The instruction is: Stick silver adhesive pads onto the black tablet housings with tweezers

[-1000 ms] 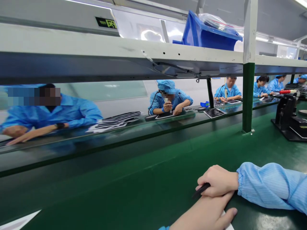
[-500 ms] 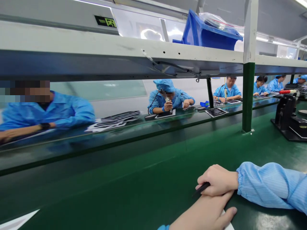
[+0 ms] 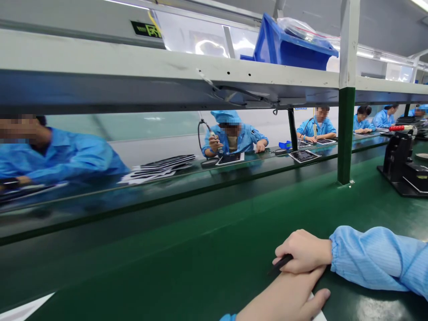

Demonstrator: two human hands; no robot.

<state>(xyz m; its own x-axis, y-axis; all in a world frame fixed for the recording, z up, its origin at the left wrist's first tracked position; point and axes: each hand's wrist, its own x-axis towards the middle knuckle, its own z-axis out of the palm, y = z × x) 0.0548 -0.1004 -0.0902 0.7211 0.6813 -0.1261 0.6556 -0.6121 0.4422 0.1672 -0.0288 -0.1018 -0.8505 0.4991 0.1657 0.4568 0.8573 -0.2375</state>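
My right hand (image 3: 304,252) rests on the green bench (image 3: 207,249) in a loose fist, closed round a thin black tool (image 3: 280,265) whose tip points left. A light blue sleeve (image 3: 377,261) covers that arm. My left hand (image 3: 289,296) lies just below it, fingers stretched flat and pressed on a white sheet (image 3: 317,314) at the bottom edge. The two hands touch.
A dark conveyor belt (image 3: 100,214) runs across in front. Beyond it, several people in blue coats work on flat panels; a stack of panels (image 3: 160,168) lies there. A blue bin (image 3: 290,47) sits on the overhead shelf. A green post (image 3: 345,133) and black fixture (image 3: 403,165) stand right.
My hands have not moved. The person at far left has drawn their arm back and shifted left; the person opposite has lifted a corded tool up from the panel.
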